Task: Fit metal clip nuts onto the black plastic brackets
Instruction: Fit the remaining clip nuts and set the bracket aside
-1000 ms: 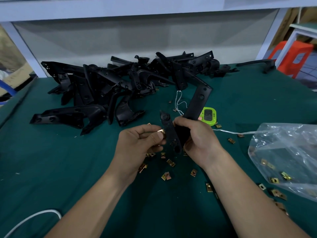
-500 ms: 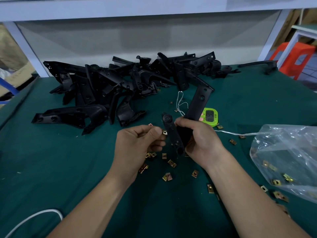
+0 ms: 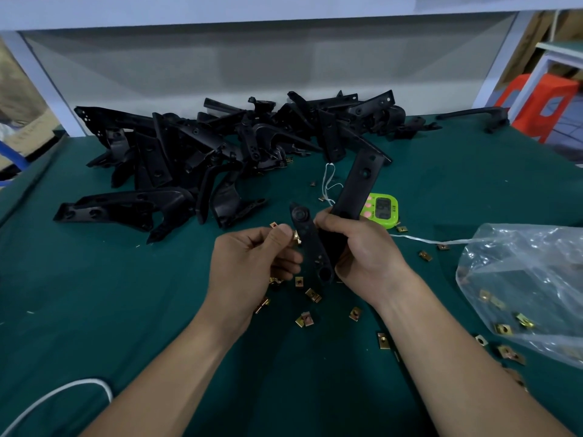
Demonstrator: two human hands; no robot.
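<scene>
Pressing a clip nut onto a held bracket.
Head view: right hand point(image 3: 362, 257) closed around the stiff, light bracket point(image 3: 344, 212) above the tabletop point(image 3: 126, 310); left hand point(image 3: 252, 266) pinches the small, slippery clip nut point(image 3: 296, 237) at its edge.

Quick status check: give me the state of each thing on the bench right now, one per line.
left hand: pinching a clip nut against the held bracket's edge
right hand: gripping the held bracket
bracket pile: heaped, untouched
loose clip nuts: scattered on the green mat
plastic bag: lying open, nuts inside
green timer: lying flat, display unreadable
</scene>
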